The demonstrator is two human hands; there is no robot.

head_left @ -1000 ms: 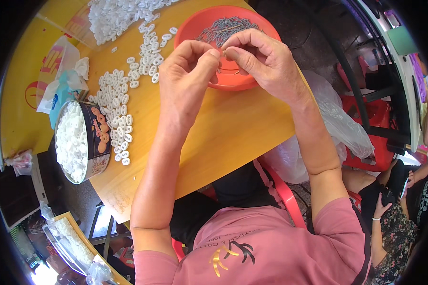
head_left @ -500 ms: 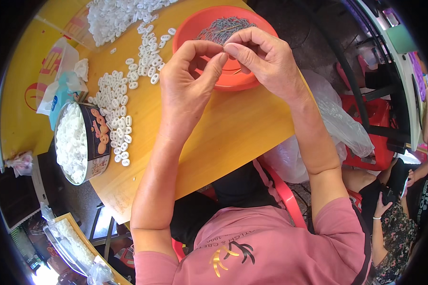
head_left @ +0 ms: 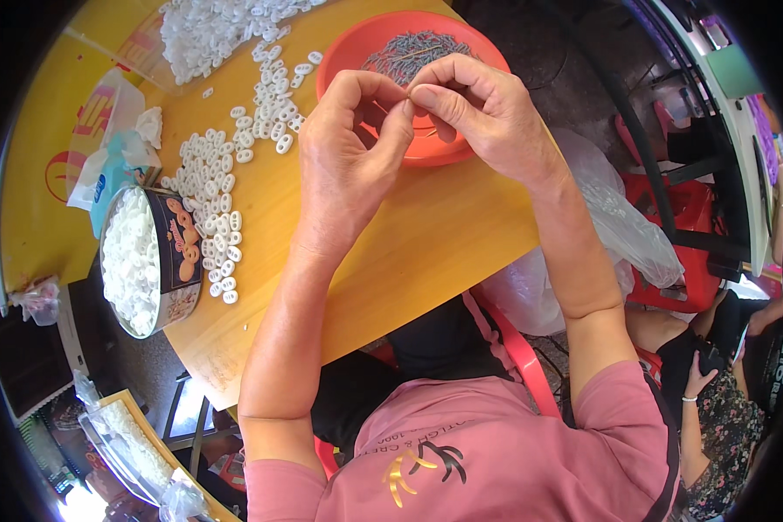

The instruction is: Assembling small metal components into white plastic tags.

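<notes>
My left hand (head_left: 346, 161) and my right hand (head_left: 489, 117) meet fingertip to fingertip above the near side of a red plastic bowl (head_left: 344, 50). Thumb and forefinger of each are pinched together. Whatever lies between them is too small and too covered to make out. Inside the bowl is a heap of small, thin, dark grey pieces (head_left: 402, 54), with a thin yellowish strand across it. Left of my hands, many small white oval plastic pieces (head_left: 209, 170) with slots lie spread over the wooden table (head_left: 409, 235).
A round tin (head_left: 178, 252) full of white pieces stands at the table's left edge, beside a blue tissue pack (head_left: 117, 178). More white pieces (head_left: 209, 35) are heaped at the back. A clear plastic bag (head_left: 618, 226) hangs at the right. Another person (head_left: 722, 409) sits at far right.
Both hands stay pinched together over the bowl. My left hand has shifted slightly right, and its wrist has turned a little. The table's contents look the same.
</notes>
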